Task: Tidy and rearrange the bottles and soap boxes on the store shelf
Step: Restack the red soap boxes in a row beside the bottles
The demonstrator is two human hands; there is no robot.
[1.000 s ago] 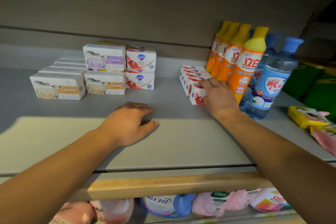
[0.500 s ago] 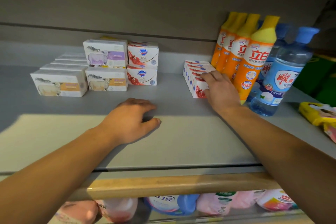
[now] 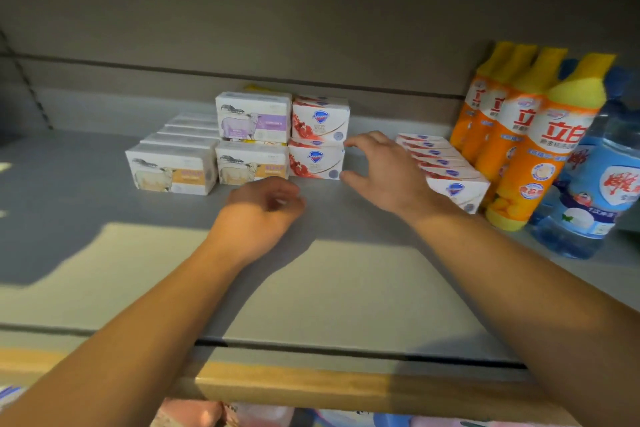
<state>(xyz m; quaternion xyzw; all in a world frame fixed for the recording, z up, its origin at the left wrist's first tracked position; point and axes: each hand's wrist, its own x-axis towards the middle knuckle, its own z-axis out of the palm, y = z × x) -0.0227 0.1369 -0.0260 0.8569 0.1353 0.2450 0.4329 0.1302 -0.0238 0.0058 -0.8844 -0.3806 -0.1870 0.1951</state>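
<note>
Flanking glossy rect. soap boxes (image 3: 317, 139), hands.

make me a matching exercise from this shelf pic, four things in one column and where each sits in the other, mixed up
Things
1. purple-labelled white soap box
2. clear blue water-like bottle
3. orange bottle with yellow cap
4. left hand

Places
A. far right of the shelf
B. on the shelf in front of the soap boxes
C. stacked on a tan-labelled box
D. between the red-and-white box row and the blue bottle

Pairs: 1-C, 2-A, 3-D, 4-B
</note>
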